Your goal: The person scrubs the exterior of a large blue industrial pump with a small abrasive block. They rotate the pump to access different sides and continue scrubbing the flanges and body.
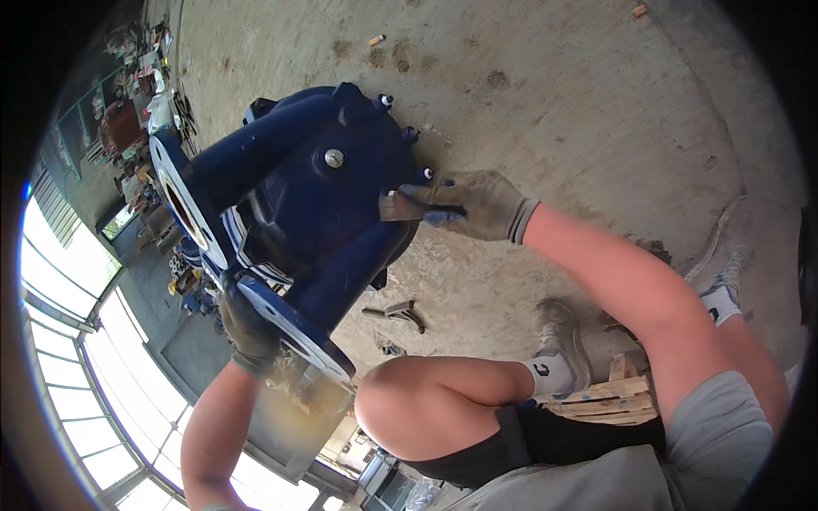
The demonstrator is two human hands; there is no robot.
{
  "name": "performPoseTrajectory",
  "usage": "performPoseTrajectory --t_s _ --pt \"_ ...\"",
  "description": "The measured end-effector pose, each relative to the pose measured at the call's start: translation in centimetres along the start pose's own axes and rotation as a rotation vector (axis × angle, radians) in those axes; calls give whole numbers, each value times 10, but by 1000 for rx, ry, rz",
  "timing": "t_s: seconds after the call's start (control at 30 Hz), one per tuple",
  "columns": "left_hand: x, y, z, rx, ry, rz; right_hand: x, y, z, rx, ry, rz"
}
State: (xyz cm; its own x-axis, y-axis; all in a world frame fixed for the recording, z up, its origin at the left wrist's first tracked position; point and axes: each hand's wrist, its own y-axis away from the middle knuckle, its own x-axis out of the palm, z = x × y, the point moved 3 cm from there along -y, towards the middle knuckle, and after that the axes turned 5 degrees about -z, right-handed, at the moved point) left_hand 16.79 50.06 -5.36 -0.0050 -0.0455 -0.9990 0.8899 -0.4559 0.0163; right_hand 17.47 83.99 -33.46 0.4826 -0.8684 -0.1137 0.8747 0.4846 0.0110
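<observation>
A dark blue cast-metal pump casing (pixel 315 170) with two pipe branches lies on the concrete floor in front of me. Both branches end in flanges with pale faces, a far flange (pixel 183 200) and a near flange (pixel 294 328). My left hand (pixel 247 328), in a dark work glove, grips the near flange at its edge; some fingers are hidden behind it. In a grey-brown glove, my right hand (pixel 481 204) is closed around a scraper (pixel 400 207). The scraper's flat, wide blade lies against the casing's right side, near a white-tipped bolt (pixel 428 174).
A dark angled metal piece (pixel 399 313) lies on the floor near my knee. A wooden pallet (pixel 609 400) is by my shoe (pixel 562 349). Mixed clutter (pixel 153 119) lines the far left, beside large windows (pixel 102 383). A small stub (pixel 376 40) lies on the concrete beyond the casing.
</observation>
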Motion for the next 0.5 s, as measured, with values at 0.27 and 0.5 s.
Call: performPoseTrajectory --t_s 0.27,0.5 --pt "-1 5 10 4 -106 48 -12 -8 8 161 -274 289" --pt "11 21 38 -200 -30 111 -32 -35 8 169 -289 459"
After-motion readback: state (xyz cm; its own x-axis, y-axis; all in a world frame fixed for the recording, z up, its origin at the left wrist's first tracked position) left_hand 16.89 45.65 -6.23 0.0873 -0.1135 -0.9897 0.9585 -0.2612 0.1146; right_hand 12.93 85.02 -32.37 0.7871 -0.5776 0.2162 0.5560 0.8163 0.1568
